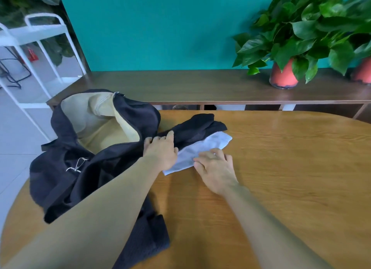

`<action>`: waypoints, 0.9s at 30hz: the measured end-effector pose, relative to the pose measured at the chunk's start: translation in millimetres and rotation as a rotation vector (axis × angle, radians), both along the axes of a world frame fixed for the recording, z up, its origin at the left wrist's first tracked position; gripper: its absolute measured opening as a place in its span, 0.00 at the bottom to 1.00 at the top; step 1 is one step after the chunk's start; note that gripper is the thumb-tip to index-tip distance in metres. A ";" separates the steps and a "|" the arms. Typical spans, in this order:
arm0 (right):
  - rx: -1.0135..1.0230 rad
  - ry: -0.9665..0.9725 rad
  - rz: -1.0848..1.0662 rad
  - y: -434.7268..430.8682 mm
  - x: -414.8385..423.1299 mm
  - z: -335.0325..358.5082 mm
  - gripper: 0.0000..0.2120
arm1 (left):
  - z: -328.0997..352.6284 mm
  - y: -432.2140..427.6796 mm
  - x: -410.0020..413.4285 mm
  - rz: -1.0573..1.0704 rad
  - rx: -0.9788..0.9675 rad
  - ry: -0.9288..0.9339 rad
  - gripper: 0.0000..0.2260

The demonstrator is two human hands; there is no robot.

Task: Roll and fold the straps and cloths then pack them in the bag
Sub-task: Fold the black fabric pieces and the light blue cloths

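Step in hand, by my reading: folding the cloths, packing not yet begun. 2 cloths lie on the tabletop [281, 168] just right of the bag: a white cloth [202, 150] folded to a long strip, and a black cloth [196, 128] on its far side, overlapping its far edge.

Left hand [160, 150] lies flat, palm down, fingers [169, 136] extended onto the black cloth at the bag's rim; released, pressing rather than grasping. Right hand [215, 168] rests on the near end of the white cloth, fingers curled down on it; whether they pinch an edge I cannot tell.

Black bag [66, 180] sits at the tabletop's left edge, unzipped, mouth gaping, tan lining [104, 132] exposed; no contents visible inside. A metal clip [77, 165] shows on its front.

Next move likely calls for 1 more fold or a roll of the strip, kept tight, then a lift left into the open mouth.

Surface: rounded wood-grain tabletop. Behind, a dark wooden shelf [190, 86] carrying 2 potted plants [301, 37], a teal wall [150, 27], a white rack [30, 47] far left.
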State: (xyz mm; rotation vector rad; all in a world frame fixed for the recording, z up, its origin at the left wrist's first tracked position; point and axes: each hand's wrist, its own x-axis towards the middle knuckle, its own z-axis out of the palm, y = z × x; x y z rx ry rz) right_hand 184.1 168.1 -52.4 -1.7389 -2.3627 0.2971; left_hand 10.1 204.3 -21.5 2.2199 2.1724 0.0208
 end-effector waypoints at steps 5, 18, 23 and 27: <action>0.035 0.061 -0.152 -4.8 37.2 -1.3 0.16 | 10.1 -23.7 32.0 -0.092 0.038 0.040 0.07; 0.022 -0.083 -0.328 -64.9 127.2 6.0 0.16 | 10.6 -98.5 117.3 -0.384 -0.084 -0.384 0.10; 0.114 0.076 -0.362 -81.4 132.1 9.0 0.14 | 13.0 -102.1 117.8 -0.272 0.182 -0.365 0.08; 0.150 0.250 -0.361 -88.3 121.5 8.8 0.10 | 12.0 -105.1 126.7 -0.210 0.087 -0.332 0.19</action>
